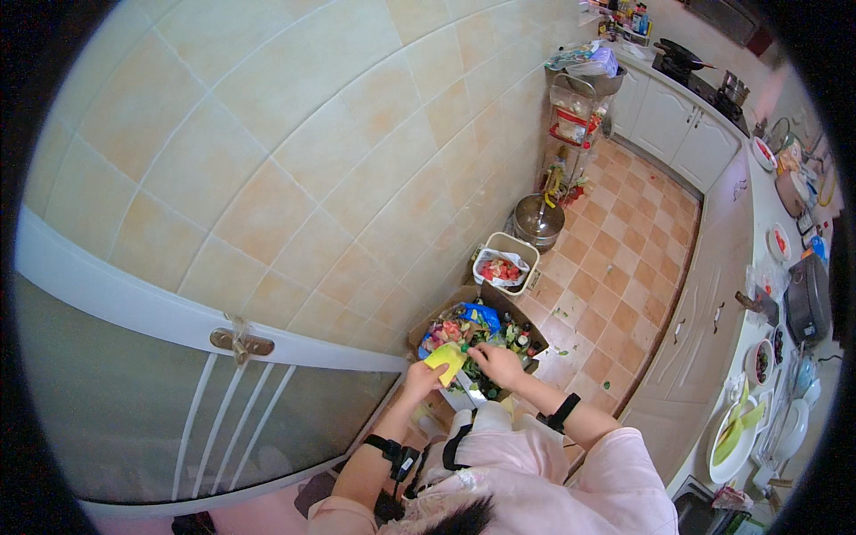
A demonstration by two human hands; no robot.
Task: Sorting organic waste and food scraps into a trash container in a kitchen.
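Observation:
Over an open cardboard box (488, 294), my left hand (421, 382) grips a bright yellow, flat-faced piece (447, 361) that looks like cut fruit or rind. My right hand (500, 366) is closed just right of it, on a small green-ended tool (465, 348) whose other end is hidden by the fingers. The tool's tip is close to the yellow piece; whether they touch cannot be told. Inside the box lie scraps of peel (447, 330), a blue plastic bag (483, 315), leafy greens and several bottles (522, 341).
Beyond the box stand a lined bin (528, 249) with red scraps, a metal pot (539, 227) and a wire rack (572, 127). A frosted door (200, 414) is at left. The right-hand counter holds a plate (723, 468) of green rinds and a cleaver (766, 306). Bits litter the tiled floor (602, 294).

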